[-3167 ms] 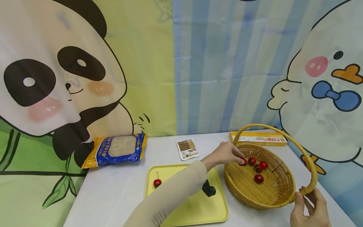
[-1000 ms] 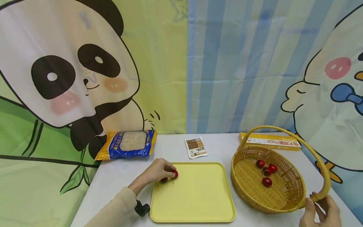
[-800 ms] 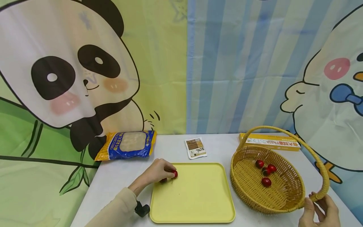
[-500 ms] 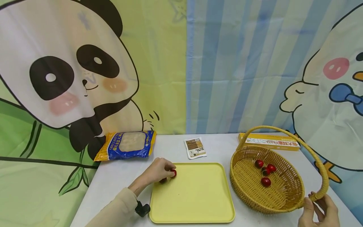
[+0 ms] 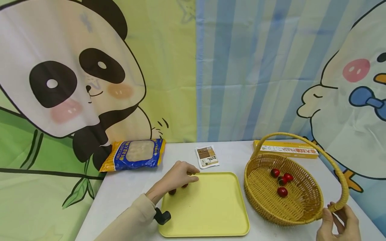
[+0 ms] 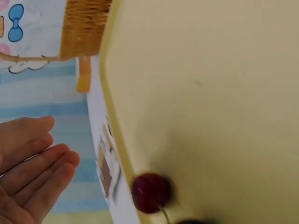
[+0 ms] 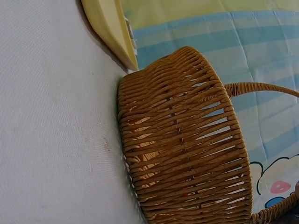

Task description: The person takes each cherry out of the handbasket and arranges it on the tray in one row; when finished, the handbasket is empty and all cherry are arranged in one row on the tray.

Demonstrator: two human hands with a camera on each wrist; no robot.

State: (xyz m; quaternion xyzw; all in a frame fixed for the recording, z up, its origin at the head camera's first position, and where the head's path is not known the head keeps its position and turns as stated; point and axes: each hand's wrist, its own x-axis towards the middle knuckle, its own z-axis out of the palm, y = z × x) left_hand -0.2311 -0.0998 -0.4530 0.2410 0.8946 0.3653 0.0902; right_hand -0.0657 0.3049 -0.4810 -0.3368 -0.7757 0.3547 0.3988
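In the head view my left hand (image 5: 178, 174) hovers over the far left corner of the yellow tray (image 5: 211, 209), fingers extended and nothing held. Beneath it lie two dark red cherries, one (image 5: 172, 191) at the tray's left edge and another (image 5: 185, 185) partly hidden by the hand. The left wrist view shows one cherry (image 6: 151, 192) with its stem by the rim. My right hand (image 5: 340, 223) grips the lower end of the handle (image 5: 344, 187) of a wicker basket (image 5: 256, 204). Inside the basket sit several red cherries (image 5: 282, 191).
Behind the tray lies a small brown-and-white packet (image 5: 207, 157). A blue-and-yellow pasta bag (image 5: 135, 154) rests at the back left. A yellow pasta box (image 5: 286, 149) stands behind the basket. A printed curtain (image 5: 241, 73) closes off the table's far side.
My left hand carried a cherry from the basket to the tray, let go of it beside the other cherry, then rose slightly to the right. The right hand stays on the handle.
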